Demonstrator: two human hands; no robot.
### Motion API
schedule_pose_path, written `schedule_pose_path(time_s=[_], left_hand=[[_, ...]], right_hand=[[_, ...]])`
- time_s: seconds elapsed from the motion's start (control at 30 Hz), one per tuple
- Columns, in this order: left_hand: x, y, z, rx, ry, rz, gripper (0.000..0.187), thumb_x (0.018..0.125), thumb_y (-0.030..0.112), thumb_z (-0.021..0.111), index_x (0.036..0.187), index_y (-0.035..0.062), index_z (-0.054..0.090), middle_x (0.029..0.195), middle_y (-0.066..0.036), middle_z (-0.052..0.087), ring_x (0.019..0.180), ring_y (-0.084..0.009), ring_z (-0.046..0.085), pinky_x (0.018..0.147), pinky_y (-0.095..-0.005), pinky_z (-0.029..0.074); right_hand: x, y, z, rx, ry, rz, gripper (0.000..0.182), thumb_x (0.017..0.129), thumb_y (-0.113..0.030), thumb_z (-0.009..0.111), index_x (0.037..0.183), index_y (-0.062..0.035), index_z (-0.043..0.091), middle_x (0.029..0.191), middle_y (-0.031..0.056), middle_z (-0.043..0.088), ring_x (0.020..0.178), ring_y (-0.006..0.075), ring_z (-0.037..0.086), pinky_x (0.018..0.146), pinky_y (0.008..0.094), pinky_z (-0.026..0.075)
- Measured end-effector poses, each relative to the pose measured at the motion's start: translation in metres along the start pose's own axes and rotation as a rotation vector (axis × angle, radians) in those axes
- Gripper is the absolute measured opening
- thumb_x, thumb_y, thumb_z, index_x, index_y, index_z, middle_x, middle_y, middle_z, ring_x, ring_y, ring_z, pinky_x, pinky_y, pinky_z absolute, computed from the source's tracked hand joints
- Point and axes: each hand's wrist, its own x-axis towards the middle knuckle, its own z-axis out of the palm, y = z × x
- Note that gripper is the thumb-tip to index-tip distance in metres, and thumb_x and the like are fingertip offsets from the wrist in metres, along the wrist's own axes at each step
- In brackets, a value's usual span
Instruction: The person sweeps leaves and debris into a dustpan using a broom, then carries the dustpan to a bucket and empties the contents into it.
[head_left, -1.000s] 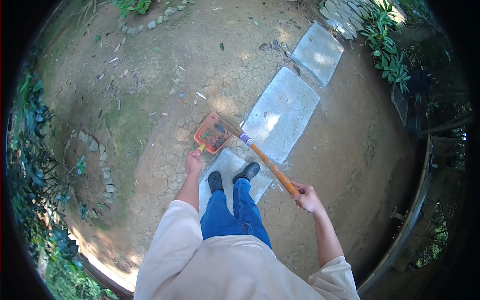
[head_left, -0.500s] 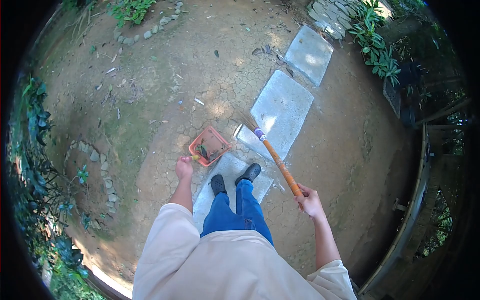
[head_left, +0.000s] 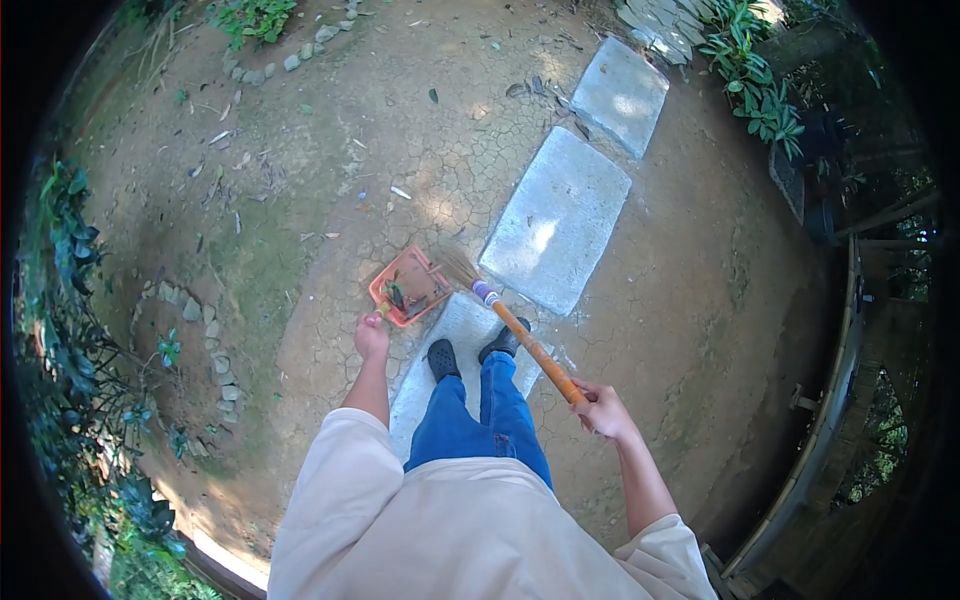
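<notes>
My left hand (head_left: 371, 336) is closed round the short yellowish handle of an orange dustpan (head_left: 374, 288), low over the cracked soil. Dark leaves (head_left: 398, 297) and brown bits lie inside the pan. In my right hand (head_left: 605, 411) is the upper end of a broom (head_left: 535, 350), its orange-brown stick slanting forward and left. A purple-and-white binding (head_left: 485, 292) holds the broom's thin bristles (head_left: 459, 266), which fan out right beside the pan's right rim. Part of the broom stick passes over my right shoe.
My dark clogs (head_left: 444, 360) stand on a pale stone slab (head_left: 412, 411). Further slabs (head_left: 560, 215) lead ahead to the right. Small stones ring plants at left (head_left: 222, 365) and at top. A white scrap (head_left: 401, 193) and dry leaves dot the ground; a rail (head_left: 838, 400) runs along the right.
The broom's bristles have swept left, from the slab to the dustpan's rim, and my right hand has shifted slightly left. The pan has moved a little left and forward.
</notes>
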Motion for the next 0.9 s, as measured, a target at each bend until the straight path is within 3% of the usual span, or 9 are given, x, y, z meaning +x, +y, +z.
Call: schedule_pose_path(time_s=[0.2,0.4,0.43,0.5,0.7,0.83,0.9], left_hand=[[-0.006,0.007,-0.011,-0.057,0.005,0.009,0.036,0.089,0.025,0.068,0.121,0.0083,0.063,0.106,-0.016,0.07,0.102,-0.0336,0.067,0.089,-0.0429,0.051],[-0.003,0.006,-0.015,-0.096,0.01,-0.072,0.035,0.091,0.024,0.065,0.121,0.0066,0.063,0.107,-0.017,0.069,0.102,-0.0325,0.066,0.09,-0.0404,0.05],[-0.004,0.009,-0.015,-0.127,-0.006,-0.101,0.034,0.092,0.023,0.063,0.122,0.0062,0.062,0.108,-0.017,0.069,0.103,-0.0319,0.066,0.091,-0.0394,0.05],[0.004,-0.001,-0.002,-0.197,0.055,-0.113,0.04,0.086,0.027,0.069,0.119,0.0065,0.064,0.104,-0.015,0.071,0.101,-0.031,0.067,0.089,-0.0399,0.051],[0.017,-0.024,0.032,-0.33,-0.009,-0.201,0.044,0.078,0.032,0.077,0.113,0.0059,0.069,0.1,-0.012,0.073,0.096,-0.0273,0.069,0.088,-0.0387,0.052],[0.012,-0.023,0.035,-0.288,-0.086,-0.251,0.044,0.077,0.027,0.078,0.115,0.007,0.068,0.105,-0.011,0.072,0.1,-0.0275,0.069,0.09,-0.0386,0.051],[0.009,-0.029,0.036,-0.2,-0.039,-0.131,0.046,0.076,0.024,0.077,0.119,0.008,0.066,0.108,-0.012,0.071,0.102,-0.0286,0.068,0.091,-0.0391,0.051]], right_hand=[[-0.024,-0.017,-0.022,0.019,-0.041,-0.02,0.061,0.077,-0.002,0.068,0.136,0.0025,0.054,0.069,0.003,0.059,0.045,0.0092,0.047,0.042,0.0269,0.038],[0.012,-0.024,-0.008,-0.192,0.083,-0.159,0.061,0.077,-0.004,0.067,0.136,0.0035,0.054,0.069,0.0045,0.061,0.046,0.0097,0.05,0.044,0.0274,0.04],[0.02,-0.027,-0.006,-0.212,0.105,-0.153,0.061,0.077,-0.007,0.068,0.135,0.0021,0.055,0.072,0.008,0.064,0.049,0.0118,0.054,0.048,0.0294,0.044],[0.036,-0.035,-0.003,-0.253,0.151,-0.139,0.06,0.075,-0.013,0.07,0.133,-0.0009,0.059,0.079,0.015,0.07,0.055,0.0159,0.061,0.056,0.0336,0.05],[0.072,-0.049,0.011,-0.415,0.17,-0.164,0.06,0.073,-0.012,0.071,0.131,-0.0012,0.061,0.073,0.0148,0.068,0.058,0.0202,0.064,0.061,0.0354,0.053],[0.051,-0.05,-0.003,-0.369,0.028,-0.1,0.059,0.073,-0.01,0.07,0.131,-0.0014,0.061,0.07,0.0106,0.066,0.053,0.0157,0.059,0.053,0.0324,0.048],[0.027,-0.05,-0.014,-0.302,-0.035,-0.055,0.058,0.075,-0.008,0.069,0.133,-0.0021,0.06,0.068,0.0057,0.063,0.047,0.0109,0.051,0.044,0.0289,0.041]])
